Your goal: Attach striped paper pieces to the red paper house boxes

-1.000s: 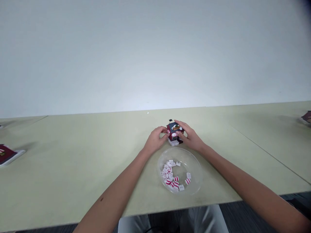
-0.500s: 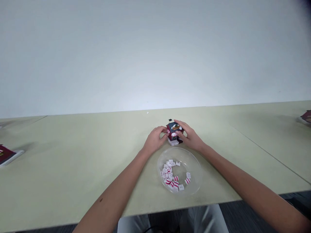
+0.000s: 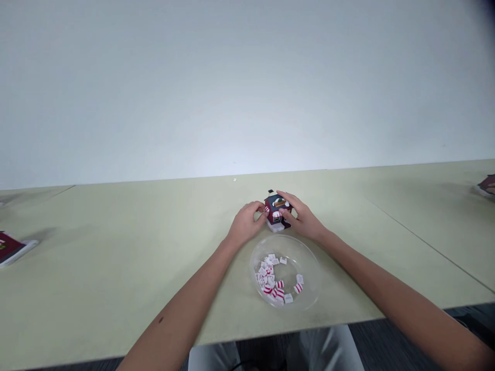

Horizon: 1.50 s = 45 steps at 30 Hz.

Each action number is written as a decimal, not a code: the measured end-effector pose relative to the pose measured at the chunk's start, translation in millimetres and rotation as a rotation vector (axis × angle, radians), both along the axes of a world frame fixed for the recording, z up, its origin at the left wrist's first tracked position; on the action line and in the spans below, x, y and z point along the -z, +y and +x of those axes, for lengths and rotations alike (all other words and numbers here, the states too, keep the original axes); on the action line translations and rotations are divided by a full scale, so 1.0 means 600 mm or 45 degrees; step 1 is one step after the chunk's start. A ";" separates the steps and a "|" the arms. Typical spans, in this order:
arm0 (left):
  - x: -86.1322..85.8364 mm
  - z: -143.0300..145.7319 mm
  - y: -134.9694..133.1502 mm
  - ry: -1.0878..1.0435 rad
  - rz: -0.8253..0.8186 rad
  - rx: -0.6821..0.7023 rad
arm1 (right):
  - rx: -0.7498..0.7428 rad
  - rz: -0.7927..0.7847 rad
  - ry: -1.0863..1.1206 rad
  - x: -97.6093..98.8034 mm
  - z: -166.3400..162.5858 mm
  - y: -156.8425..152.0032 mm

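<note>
A small brick-built model house (image 3: 276, 207) with dark red walls, a dark blue roof and a white striped awning stands on a white base on the table. My left hand (image 3: 245, 223) presses its fingertips against the house's left side. My right hand (image 3: 300, 218) wraps its fingers over the right side and front corner. Just below my hands sits a clear glass bowl (image 3: 285, 241), holding a loose pile of white and red-striped tiles (image 3: 274, 282). The house's far side is hidden.
A small black piece (image 3: 271, 191) lies just behind the house on the pale green table (image 3: 154, 257). Dark red items on white bases (image 3: 11, 247) sit at the left edge and far right. A white wall rises behind the table.
Both hands stay on the house. The house and my fingers have shifted only slightly to the left, and the bowl has not moved.
</note>
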<state>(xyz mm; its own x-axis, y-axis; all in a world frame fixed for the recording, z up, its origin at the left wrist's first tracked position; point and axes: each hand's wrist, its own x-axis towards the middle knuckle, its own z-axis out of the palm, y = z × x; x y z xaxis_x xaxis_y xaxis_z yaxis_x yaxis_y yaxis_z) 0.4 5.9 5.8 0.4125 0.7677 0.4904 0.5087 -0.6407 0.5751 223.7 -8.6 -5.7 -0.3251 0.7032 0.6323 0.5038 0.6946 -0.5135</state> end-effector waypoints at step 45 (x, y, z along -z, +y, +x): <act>-0.001 0.000 -0.003 0.031 -0.026 -0.010 | -0.004 -0.024 0.001 -0.003 -0.001 -0.003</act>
